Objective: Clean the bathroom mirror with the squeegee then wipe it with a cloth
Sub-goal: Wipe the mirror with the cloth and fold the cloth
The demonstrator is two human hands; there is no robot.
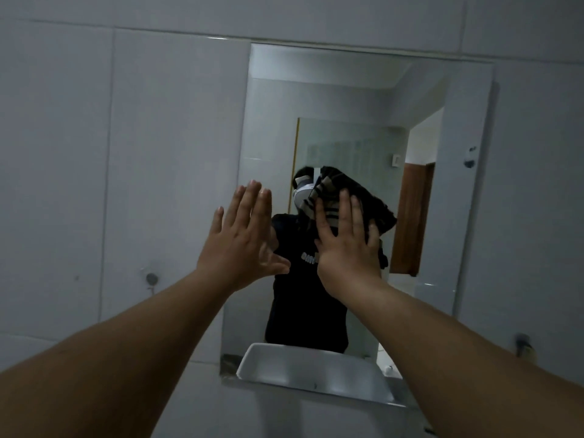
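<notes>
The bathroom mirror hangs on the tiled wall in front of me. My right hand presses a dark striped cloth flat against the glass near the mirror's middle, fingers spread over it. My left hand is raised at the mirror's left edge, palm toward the wall, fingers apart and holding nothing. The mirror reflects a person in a dark shirt. No squeegee is in view.
A white sink sits just below the mirror. Grey wall tiles surround it, with a small round fitting at left and another fitting at right. A brown door shows in the reflection.
</notes>
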